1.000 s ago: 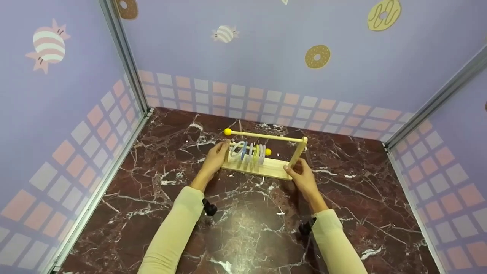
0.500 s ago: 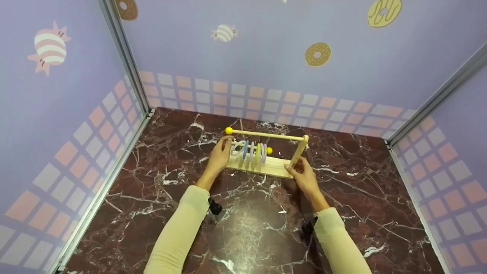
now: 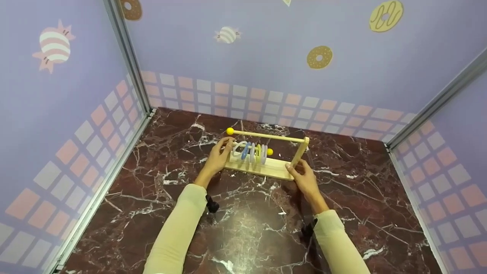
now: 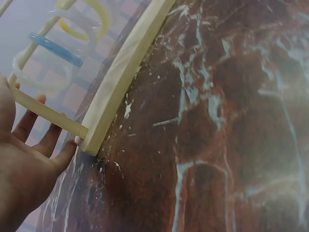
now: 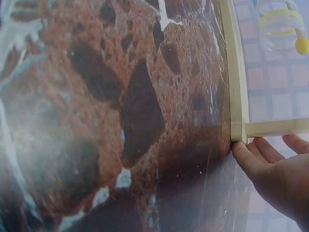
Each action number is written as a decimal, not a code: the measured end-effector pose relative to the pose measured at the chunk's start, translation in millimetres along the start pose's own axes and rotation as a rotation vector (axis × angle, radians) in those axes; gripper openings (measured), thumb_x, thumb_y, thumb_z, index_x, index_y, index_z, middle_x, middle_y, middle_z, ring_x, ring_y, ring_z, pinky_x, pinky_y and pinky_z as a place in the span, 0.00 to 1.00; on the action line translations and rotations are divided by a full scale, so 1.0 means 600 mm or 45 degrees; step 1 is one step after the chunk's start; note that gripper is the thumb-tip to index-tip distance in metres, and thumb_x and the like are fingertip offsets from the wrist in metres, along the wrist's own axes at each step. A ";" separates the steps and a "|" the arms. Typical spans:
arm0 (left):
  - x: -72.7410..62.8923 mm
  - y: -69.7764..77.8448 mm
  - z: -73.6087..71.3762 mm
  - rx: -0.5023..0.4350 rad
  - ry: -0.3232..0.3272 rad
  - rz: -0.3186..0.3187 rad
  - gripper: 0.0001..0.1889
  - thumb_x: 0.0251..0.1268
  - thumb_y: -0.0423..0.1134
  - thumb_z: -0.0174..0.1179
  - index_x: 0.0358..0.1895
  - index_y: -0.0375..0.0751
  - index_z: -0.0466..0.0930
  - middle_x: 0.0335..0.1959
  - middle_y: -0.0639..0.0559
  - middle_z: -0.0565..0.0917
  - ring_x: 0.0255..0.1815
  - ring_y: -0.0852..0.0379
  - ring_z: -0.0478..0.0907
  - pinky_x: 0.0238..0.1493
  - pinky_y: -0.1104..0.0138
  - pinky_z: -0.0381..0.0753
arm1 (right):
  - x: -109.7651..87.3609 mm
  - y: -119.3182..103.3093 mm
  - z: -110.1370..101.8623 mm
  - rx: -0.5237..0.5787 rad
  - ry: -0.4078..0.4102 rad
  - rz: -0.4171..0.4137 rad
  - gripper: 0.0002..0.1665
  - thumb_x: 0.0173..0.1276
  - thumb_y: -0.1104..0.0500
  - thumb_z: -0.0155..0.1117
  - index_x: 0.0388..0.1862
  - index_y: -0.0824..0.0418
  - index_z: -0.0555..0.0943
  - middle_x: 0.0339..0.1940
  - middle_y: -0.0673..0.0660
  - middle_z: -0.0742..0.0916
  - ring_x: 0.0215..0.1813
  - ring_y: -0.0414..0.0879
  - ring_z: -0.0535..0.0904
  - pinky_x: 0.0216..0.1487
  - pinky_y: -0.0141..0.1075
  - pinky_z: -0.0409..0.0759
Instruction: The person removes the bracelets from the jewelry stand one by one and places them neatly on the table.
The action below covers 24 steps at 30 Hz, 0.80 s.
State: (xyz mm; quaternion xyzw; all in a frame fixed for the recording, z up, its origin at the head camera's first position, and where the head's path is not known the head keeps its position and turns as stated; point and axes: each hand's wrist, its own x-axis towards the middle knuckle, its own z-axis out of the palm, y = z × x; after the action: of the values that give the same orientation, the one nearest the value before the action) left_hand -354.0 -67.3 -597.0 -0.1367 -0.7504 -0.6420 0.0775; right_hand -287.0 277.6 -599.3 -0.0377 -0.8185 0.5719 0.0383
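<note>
A pale wooden ring stand rests on the marble-patterned surface. It has a flat base, an upright at each end and two rods tipped with yellow balls. Several rings hang on the lower rod, among them a tilted blue ring and a yellow ring. My left hand grips the left upright, its fingers behind the wood in the left wrist view. At the other end, my right hand holds the foot of the right upright, thumb in front and fingers behind. The upper rod carries no rings.
Purple panels with sweet and doughnut prints stand behind and on both sides. Metal posts join them at the corners. The dark red marbled surface stretches toward me between the forearms.
The blue ring leans over more than before on the lower rod. My left hand has shifted slightly to the right; both hands keep their hold on the stand.
</note>
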 end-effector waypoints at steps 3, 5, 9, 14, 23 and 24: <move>-0.002 0.001 -0.002 -0.068 0.019 -0.036 0.18 0.87 0.42 0.51 0.67 0.35 0.78 0.57 0.39 0.84 0.60 0.44 0.81 0.65 0.53 0.77 | 0.000 -0.003 0.003 0.004 -0.006 0.000 0.44 0.72 0.41 0.74 0.77 0.62 0.72 0.69 0.66 0.82 0.71 0.59 0.77 0.69 0.52 0.75; -0.003 0.004 -0.002 -0.100 0.030 -0.076 0.18 0.87 0.43 0.52 0.66 0.35 0.79 0.56 0.40 0.85 0.60 0.45 0.80 0.64 0.53 0.77 | -0.001 -0.003 0.005 0.002 0.001 0.002 0.44 0.72 0.40 0.74 0.77 0.61 0.72 0.69 0.66 0.82 0.70 0.58 0.78 0.69 0.52 0.75; -0.008 0.008 0.000 -0.137 0.056 -0.130 0.18 0.86 0.45 0.54 0.64 0.35 0.80 0.54 0.38 0.85 0.60 0.42 0.80 0.64 0.48 0.77 | -0.004 -0.002 0.007 -0.006 0.003 0.009 0.44 0.72 0.39 0.74 0.77 0.60 0.72 0.69 0.66 0.82 0.69 0.58 0.79 0.68 0.51 0.76; -0.012 0.011 0.004 -0.116 0.051 -0.153 0.20 0.87 0.47 0.52 0.65 0.34 0.78 0.56 0.37 0.84 0.61 0.40 0.79 0.64 0.50 0.75 | -0.007 0.000 0.009 0.023 0.005 0.033 0.43 0.72 0.40 0.74 0.76 0.60 0.73 0.69 0.66 0.82 0.69 0.58 0.79 0.68 0.51 0.76; -0.007 0.017 0.012 0.040 0.065 -0.081 0.18 0.88 0.46 0.50 0.64 0.38 0.78 0.56 0.39 0.85 0.60 0.42 0.81 0.63 0.50 0.78 | -0.006 0.004 0.008 0.027 0.015 0.037 0.45 0.71 0.38 0.74 0.77 0.61 0.72 0.70 0.66 0.82 0.71 0.58 0.78 0.70 0.52 0.75; -0.005 0.017 0.012 0.056 0.076 -0.072 0.18 0.88 0.46 0.50 0.64 0.38 0.78 0.55 0.40 0.85 0.59 0.43 0.81 0.62 0.50 0.78 | -0.005 0.003 0.008 0.029 0.013 0.037 0.45 0.71 0.38 0.74 0.77 0.60 0.72 0.70 0.66 0.82 0.70 0.58 0.78 0.70 0.52 0.74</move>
State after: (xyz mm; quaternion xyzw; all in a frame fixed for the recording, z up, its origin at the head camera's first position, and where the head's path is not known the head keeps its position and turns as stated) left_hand -347.3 -59.1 -589.3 -0.0946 -0.7652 -0.6311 0.0848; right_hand -284.2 273.5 -602.8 -0.0520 -0.8111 0.5815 0.0347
